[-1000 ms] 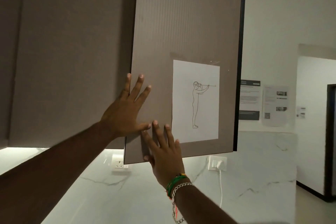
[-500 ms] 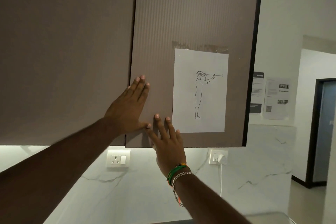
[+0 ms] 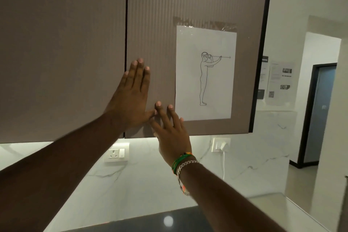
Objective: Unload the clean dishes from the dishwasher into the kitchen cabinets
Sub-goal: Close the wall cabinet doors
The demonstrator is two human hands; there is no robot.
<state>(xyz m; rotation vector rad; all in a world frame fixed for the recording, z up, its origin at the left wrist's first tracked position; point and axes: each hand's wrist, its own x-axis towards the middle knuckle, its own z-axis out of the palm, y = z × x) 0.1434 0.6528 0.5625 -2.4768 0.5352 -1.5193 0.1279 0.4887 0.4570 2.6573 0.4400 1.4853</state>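
- Head view: left hand (image 3: 130, 98) and right hand (image 3: 172, 133) are pressing flat, fingers straight, grasping nothing, on the cabinet door (image 3: 188, 5) overhead.
- Door is likely handling stiff and light; no handle showing, so its lower edge is looking like the place to take hold.

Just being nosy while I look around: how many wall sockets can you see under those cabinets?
2. One wall socket sits under the cabinets beside the left forearm; the other is right of the right hand, with a white plug in it. The arms may hide more.
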